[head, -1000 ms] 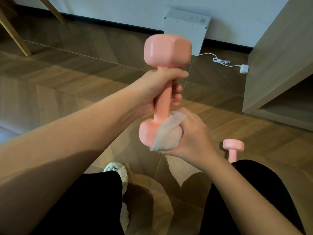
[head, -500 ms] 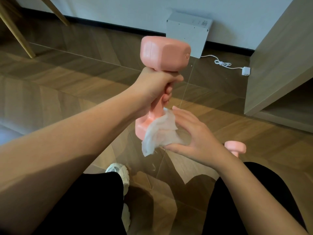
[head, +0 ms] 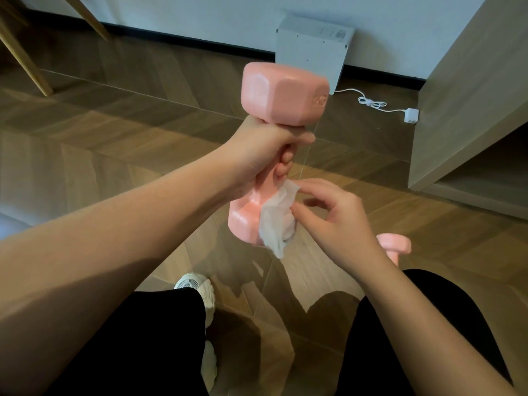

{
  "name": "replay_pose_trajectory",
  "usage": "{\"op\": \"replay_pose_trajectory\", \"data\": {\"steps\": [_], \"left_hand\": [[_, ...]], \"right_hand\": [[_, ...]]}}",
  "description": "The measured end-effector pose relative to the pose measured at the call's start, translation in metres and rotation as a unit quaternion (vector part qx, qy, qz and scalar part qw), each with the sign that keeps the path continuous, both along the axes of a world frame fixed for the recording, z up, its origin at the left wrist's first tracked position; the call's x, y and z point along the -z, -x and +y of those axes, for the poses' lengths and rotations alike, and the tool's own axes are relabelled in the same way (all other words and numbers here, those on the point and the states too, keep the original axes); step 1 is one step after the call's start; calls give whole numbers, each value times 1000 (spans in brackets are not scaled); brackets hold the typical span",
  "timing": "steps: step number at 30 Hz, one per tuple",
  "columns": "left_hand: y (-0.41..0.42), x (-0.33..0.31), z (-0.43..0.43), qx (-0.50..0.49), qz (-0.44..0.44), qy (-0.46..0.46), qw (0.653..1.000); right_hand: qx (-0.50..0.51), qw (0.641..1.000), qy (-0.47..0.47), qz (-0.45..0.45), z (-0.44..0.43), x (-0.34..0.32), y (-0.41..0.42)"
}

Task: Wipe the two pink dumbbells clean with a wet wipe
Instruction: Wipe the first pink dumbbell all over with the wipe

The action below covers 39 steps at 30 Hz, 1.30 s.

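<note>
The person's left hand [head: 257, 150] was wrapped tight around the handle of a pink plastic-coated dumbbell with blocky faceted heads [head: 283, 92], its fingers [head: 285, 157] curled fully round the bar. The weight stood nearly upright in the air, one head directly above those fingers and the other directly below them. Over that lower head hung a thin white wet wipe [head: 275, 221], crumpled, its loose tail dangling past the bottom edge. The right hand [head: 340, 224] was just to the right of it, thumb and forefinger pinching the wipe along its right edge while the remaining fingers were loosely curled and held nothing. Beyond the right wrist, lower and further right than either set of fingers, a second pink dumbbell [head: 395, 245] stood on end on the brown wood-pattern floor [head: 128, 144], only its top head and a bit of handle showing. Far above the fingers, against the wall, sat a white boxy appliance [head: 311, 47] with a white cable [head: 371, 103] running to a small white plug [head: 411, 115] beside a pale wooden cabinet [head: 471, 81]. Below the hands were black trouser legs [head: 137, 338] and a white mesh trainer [head: 197, 284]; slanted light wooden legs [head: 25, 61] stood at the far upper left.
</note>
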State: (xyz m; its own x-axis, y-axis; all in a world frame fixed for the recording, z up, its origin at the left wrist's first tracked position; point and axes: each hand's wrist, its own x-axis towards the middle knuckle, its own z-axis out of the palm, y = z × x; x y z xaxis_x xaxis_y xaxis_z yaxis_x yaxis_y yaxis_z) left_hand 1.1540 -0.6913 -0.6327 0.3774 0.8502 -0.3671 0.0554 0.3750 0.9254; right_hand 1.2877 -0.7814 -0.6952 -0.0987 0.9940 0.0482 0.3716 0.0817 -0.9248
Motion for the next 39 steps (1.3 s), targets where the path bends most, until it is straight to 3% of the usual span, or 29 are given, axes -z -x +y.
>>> {"op": "replay_pose_trajectory", "data": {"steps": [4, 8, 14, 18, 25, 29, 32, 35, 37, 39], "left_hand": [[-1, 0, 1, -18, 18, 3, 1000], [-4, -3, -1, -11, 10, 8, 1000], [-6, -9, -5, 46, -25, -11, 999], [-2, -11, 0, 23, -37, -7, 999], [-2, -12, -4, 138, -109, 56, 983], [-1, -8, -3, 108, -113, 72, 985], [4, 0, -1, 78, -58, 35, 995], [8, 12, -6, 63, 75, -69, 993], [7, 22, -17, 47, 147, -140, 978], [4, 30, -25, 15, 179, -156, 971]], "right_hand": [[-84, 996, 3, -9, -10, -6, 6], [-145, 983, 7, -114, -5, -3, 11], [-163, 979, 97, 74, 3, -3, 1], [-160, 984, 55, 63, 0, -2, -3], [-168, 961, 144, 164, 4, -2, 2], [-171, 961, 145, 165, 1, 1, -8], [-112, 966, 162, 167, 0, 4, -28], [10, 959, 161, 232, 2, 3, -44], [74, 961, 130, 234, 4, -3, -46], [106, 965, 83, 226, 6, -9, -44]]}}
